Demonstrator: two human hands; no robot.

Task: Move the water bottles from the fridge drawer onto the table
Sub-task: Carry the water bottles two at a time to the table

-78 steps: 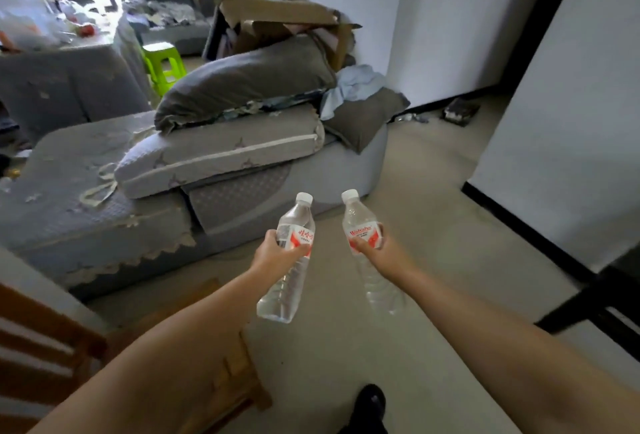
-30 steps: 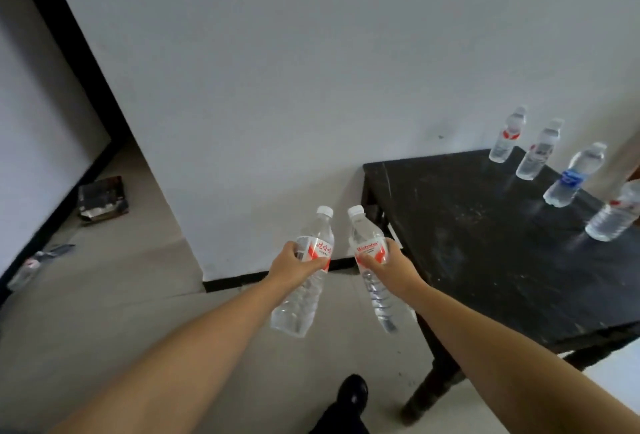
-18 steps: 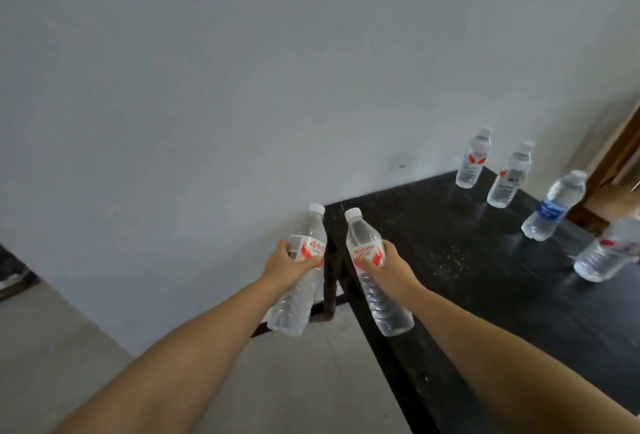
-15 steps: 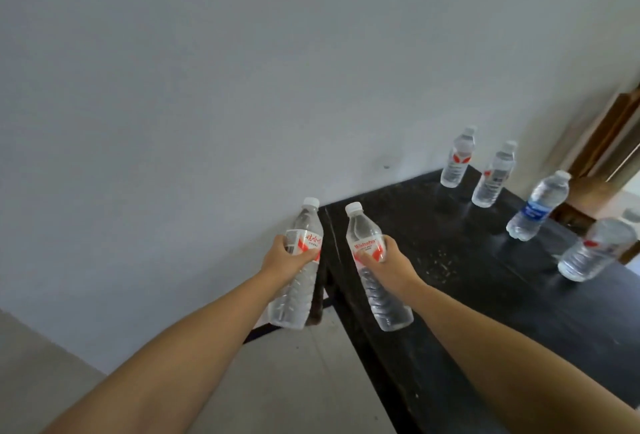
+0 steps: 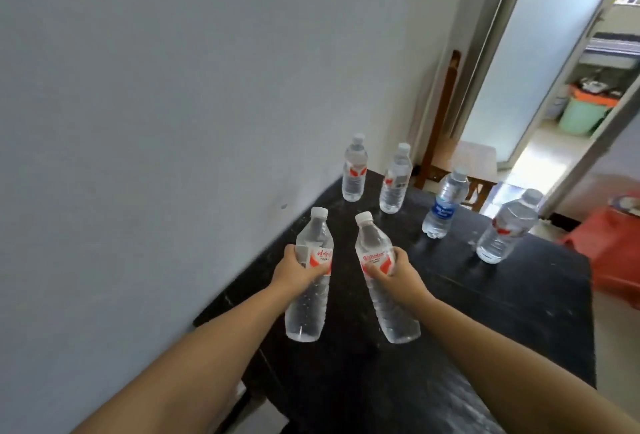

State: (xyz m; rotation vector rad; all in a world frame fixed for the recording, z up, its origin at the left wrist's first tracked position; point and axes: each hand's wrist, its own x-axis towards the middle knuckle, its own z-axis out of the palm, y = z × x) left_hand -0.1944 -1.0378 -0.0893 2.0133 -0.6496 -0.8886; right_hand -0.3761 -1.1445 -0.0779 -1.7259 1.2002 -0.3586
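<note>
My left hand [image 5: 294,272] grips a clear water bottle [image 5: 308,309] with a red and white label, held above the black table [image 5: 519,322] near its wall side. My right hand [image 5: 398,274] grips a second red-labelled water bottle [image 5: 391,312], tilted slightly, beside the first. Both bottles hang over the tabletop without touching it. Several other bottles stand on the far part of the table: two red-labelled ones [image 5: 354,170] [image 5: 394,180], a blue-labelled one [image 5: 445,206] and a larger one [image 5: 505,229] at the right.
A grey wall [image 5: 173,104] runs along the table's left side. Behind the table stands a wooden chair [image 5: 446,142]. A red plastic stool [image 5: 613,246] sits to the right. An open doorway with a green bin [image 5: 581,115] lies beyond.
I have turned and stepped up to the table. Both hands with their bottles have moved from beside its corner to over the tabletop.
</note>
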